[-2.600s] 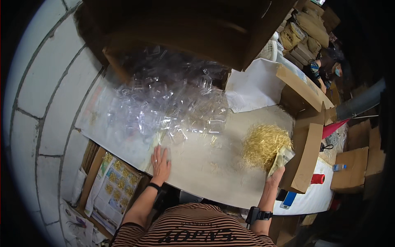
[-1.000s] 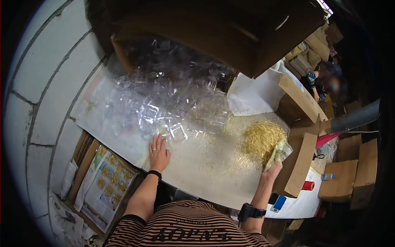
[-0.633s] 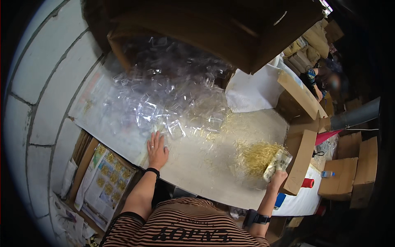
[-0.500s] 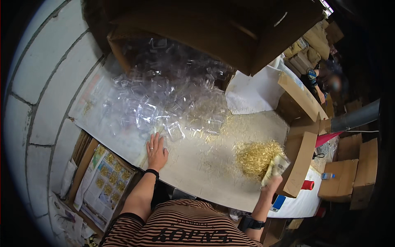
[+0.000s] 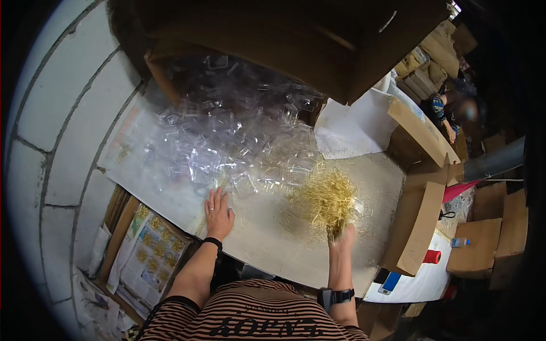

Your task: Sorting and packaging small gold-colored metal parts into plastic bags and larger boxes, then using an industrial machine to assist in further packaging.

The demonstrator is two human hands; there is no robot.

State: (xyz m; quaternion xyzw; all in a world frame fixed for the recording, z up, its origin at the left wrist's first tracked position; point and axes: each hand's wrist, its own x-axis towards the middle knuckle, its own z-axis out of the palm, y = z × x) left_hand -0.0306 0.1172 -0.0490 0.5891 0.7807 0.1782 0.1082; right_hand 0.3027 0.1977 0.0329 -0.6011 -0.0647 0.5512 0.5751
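My left hand [image 5: 218, 215] lies flat on the worktop, its fingers stretched out and holding nothing, near the edge of the clear plastic pieces. A loose heap of thin gold-coloured pieces [image 5: 327, 193] sits right of the middle. At the near right side of this heap is my right hand [image 5: 341, 234], its fingers closed. It grips a pale folded piece [image 5: 358, 207], perhaps paper or plastic film, mostly hidden and blurred now. A broad scatter of small clear plastic boxes or trays [image 5: 227, 133] covers the far part of the worktop.
A large cardboard box [image 5: 267, 42] overhangs the far side. Cardboard flaps [image 5: 422, 230] border the right. Newspaper [image 5: 145, 264] with small gold bundles lies lower left beside a block wall [image 5: 74, 148]. A blue-and-white object [image 5: 390, 282], a red spool [image 5: 432, 257] and another person's arm [image 5: 449, 128] are at right.
My right hand has swept left with the pale folded piece, and the gold heap has shifted left and away from the right-hand flap. My left hand stays in place.
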